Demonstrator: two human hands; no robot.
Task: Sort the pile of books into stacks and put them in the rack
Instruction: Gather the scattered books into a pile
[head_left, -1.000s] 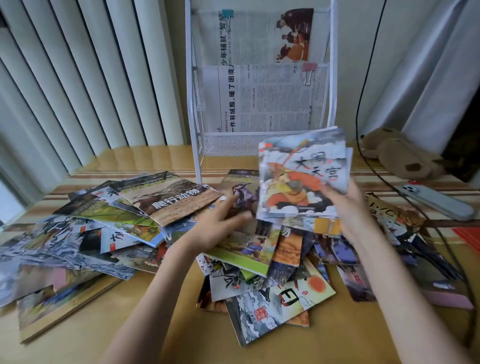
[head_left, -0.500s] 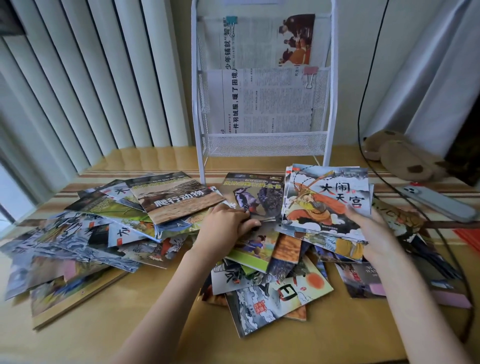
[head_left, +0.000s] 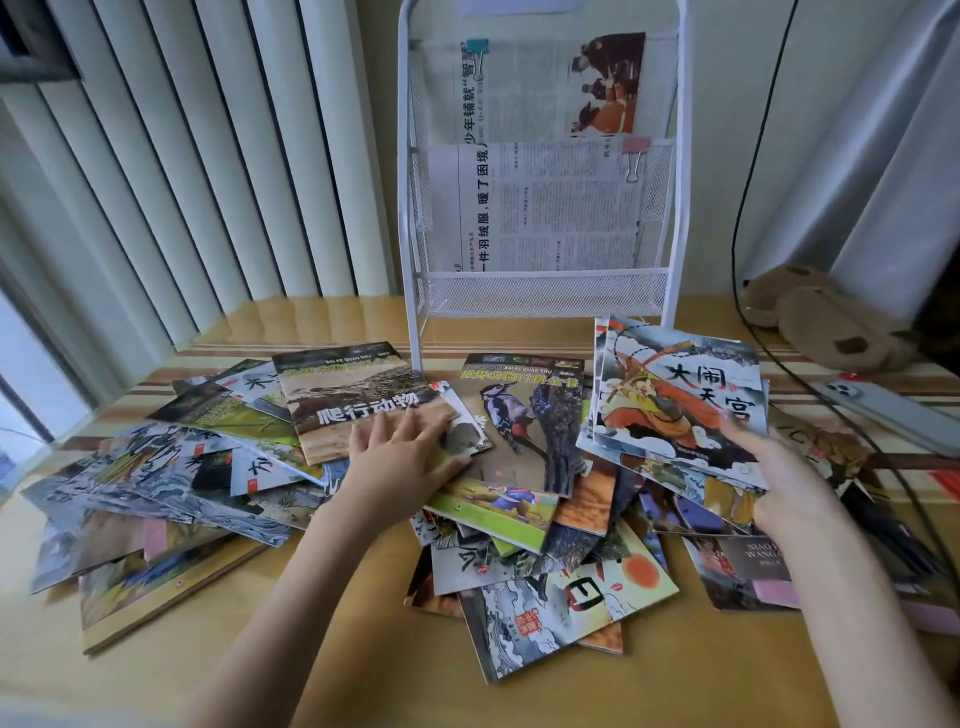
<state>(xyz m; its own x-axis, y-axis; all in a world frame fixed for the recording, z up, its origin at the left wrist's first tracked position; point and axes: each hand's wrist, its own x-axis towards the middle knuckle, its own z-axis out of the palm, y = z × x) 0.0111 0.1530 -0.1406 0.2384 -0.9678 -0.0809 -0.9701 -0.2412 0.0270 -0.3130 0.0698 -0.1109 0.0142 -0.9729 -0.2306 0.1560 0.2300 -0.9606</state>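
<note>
Rack (head_left: 675, 156): white wire mesh, white tube frame. Newspapers in rack (head_left: 545, 208): grey-white, black print; upper sheet has orange-dark photo. Clips: teal (head_left: 477, 48), pink (head_left: 635, 145). Top book of right stack (head_left: 675, 405): orange monkey figure, blue-grey clouds, black characters. Reptile book (head_left: 353, 400): tan-brown cover, white characters. Woodpecker book (head_left: 519, 415): brown cover, yellow title, black-and-white bird. Table (head_left: 363, 649): yellow wood, brown-cream stripes at rear. Blinds (head_left: 182, 156): white vertical slats.

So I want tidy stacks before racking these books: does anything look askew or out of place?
Yes. The books lie in a loose, overlapping heap, covers at all angles, no squared stacks. The Monkey King book tops a tilted bundle. The white rack holds only clipped newspapers. A phone lies at the right.
</note>
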